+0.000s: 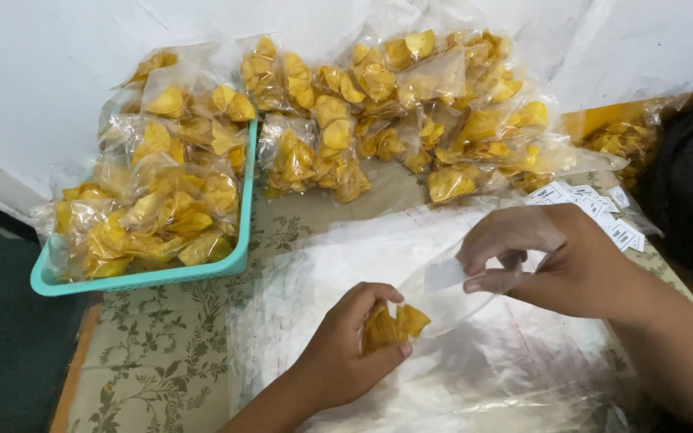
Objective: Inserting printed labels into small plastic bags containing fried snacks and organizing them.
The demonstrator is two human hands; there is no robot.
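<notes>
Yellow chips (393,324) sit clenched in the left hand (346,353) at the mouth of a clear bag (443,297) — its long axis rising right, where right-hand fingers (495,281) pinch its far edge.

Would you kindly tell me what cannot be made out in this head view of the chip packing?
- Yellow fried chips: partly hidden inside the left hand.
- Small white paper slip: its print is blurred by the clear plastic bag held by the right hand.
- Small white paper labels: too small to make out.
- Black object: cut off by the right edge.
- Teal plastic basket: its inside is hidden by filled chip bags.
</notes>
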